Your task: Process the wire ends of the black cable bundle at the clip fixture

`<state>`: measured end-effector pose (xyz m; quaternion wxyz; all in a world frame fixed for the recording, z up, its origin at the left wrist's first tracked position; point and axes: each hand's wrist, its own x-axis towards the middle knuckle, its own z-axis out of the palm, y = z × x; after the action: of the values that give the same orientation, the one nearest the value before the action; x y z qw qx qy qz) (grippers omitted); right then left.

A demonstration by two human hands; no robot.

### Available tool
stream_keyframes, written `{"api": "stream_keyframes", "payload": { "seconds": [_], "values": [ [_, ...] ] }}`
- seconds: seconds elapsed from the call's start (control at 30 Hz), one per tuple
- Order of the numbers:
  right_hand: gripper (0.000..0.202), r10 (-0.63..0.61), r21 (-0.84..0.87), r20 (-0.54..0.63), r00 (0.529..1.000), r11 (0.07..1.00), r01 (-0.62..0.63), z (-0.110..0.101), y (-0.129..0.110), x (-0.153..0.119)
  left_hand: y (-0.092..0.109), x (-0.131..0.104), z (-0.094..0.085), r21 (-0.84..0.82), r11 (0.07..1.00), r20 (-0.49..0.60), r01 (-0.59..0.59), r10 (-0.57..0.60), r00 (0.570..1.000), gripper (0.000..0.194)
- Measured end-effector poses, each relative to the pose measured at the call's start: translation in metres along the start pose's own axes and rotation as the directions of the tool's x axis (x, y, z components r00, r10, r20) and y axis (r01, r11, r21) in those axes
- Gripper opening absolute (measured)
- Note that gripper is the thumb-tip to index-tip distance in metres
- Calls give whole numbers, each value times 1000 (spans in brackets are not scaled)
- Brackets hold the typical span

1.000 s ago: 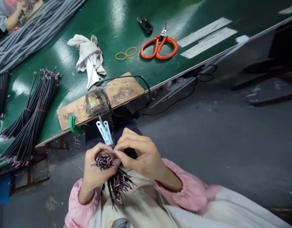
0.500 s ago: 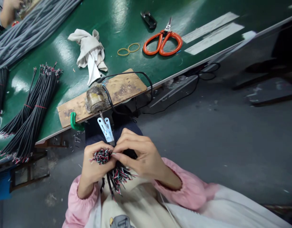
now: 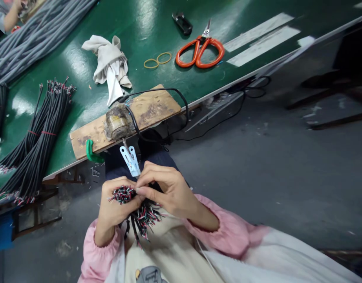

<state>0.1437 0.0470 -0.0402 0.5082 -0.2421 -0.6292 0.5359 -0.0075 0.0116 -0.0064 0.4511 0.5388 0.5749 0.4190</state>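
Note:
My left hand (image 3: 114, 208) is wrapped round a bundle of black cables (image 3: 123, 194) whose red, white and black wire ends point up. Thumb and forefinger of my right hand (image 3: 166, 190) pinch together at the bundle's right edge, on something too small to make out. More cable ends (image 3: 145, 220) fan out below my hands, over my lap. Just above my fingers, a light blue clip (image 3: 130, 161) hangs on the shaft of a small motor (image 3: 117, 122), which is fixed to a wooden board (image 3: 154, 108) at the table edge.
On the green table (image 3: 157, 23) lie orange-handled scissors (image 3: 200, 53), a black cutter (image 3: 182, 23), rubber bands (image 3: 157, 60), a white cloth (image 3: 108, 65), tied black cable bundles (image 3: 45, 137) and grey cables (image 3: 42, 39). A green clamp (image 3: 92, 151) grips the board. Another person's arm (image 3: 11, 17) shows top left.
My right hand has shifted slightly left, its fingers still pinched at the bundle's edge. The whole view has moved a little.

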Motion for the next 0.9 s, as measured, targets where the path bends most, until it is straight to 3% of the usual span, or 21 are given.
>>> {"api": "stream_keyframes", "payload": {
  "seconds": [0.27, 0.4, 0.53, 0.67, 0.8, 0.9],
  "values": [
    [26, -57, -261, 119, 991, 962, 87, -15, -12, 0, 3, -10, -4, 56, 998, 73, -27, 23, 997, 9],
    [39, 23, -39, 22, 999, 999, -22, -1, 1, 2, -3, -16, -1, -29, 1000, -22, 4, -4, 1000, 17],
    [45, 211, 269, -74, 975, 945, -184, 19, 16, -1, -13, -22, 2, -137, 990, -136, 23, -42, 990, 21],
    [36, 264, 363, -99, 960, 907, -212, 29, 16, -6, -12, -22, 4, -172, 985, -225, 13, -52, 973, 22],
    [33, 321, 522, -4, 947, 808, -272, 32, 16, -8, -5, -17, 7, -158, 987, -333, -26, -29, 942, 24],
    [33, 318, 403, -53, 947, 874, -271, 28, 19, -8, -5, -18, 7, -186, 982, -332, -17, -47, 942, 25]
  ]
}}
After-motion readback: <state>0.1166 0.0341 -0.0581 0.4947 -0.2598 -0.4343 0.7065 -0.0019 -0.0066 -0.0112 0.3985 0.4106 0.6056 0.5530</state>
